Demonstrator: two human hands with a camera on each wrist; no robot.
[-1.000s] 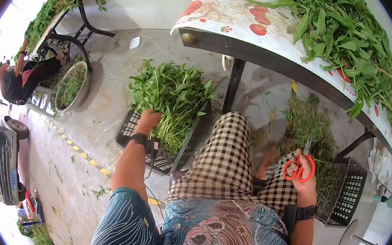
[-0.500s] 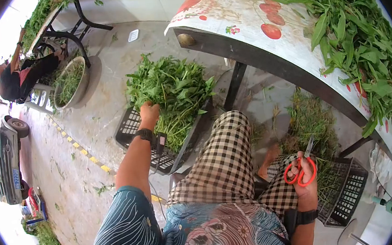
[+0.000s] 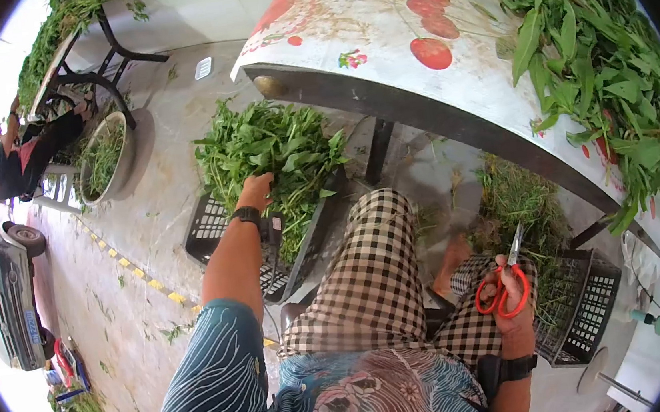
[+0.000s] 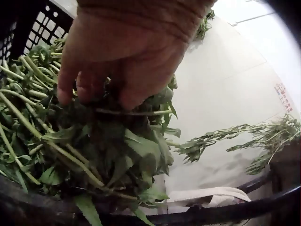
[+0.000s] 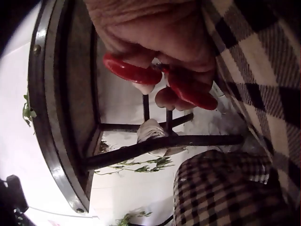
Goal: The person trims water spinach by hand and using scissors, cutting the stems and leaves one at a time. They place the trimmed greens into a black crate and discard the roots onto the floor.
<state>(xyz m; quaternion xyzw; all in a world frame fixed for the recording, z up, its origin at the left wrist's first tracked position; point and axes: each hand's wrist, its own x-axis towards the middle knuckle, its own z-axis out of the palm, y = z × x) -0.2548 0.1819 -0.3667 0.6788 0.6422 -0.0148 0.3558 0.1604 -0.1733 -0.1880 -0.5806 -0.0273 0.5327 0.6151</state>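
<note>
Left hand (image 3: 258,191) grips long-stemmed leafy greens (image 3: 283,142) heaped in black plastic crate (image 3: 206,233), likely light, pliant, easily bruised, best held by gathered stems; right hand (image 3: 516,317) curled round red-handled metal scissors (image 3: 516,246).

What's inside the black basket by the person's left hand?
Leafy greens are piled high in the black basket, and the left hand grips some. The pile covers the basket's bottom, so I can't see what's under it.
</note>
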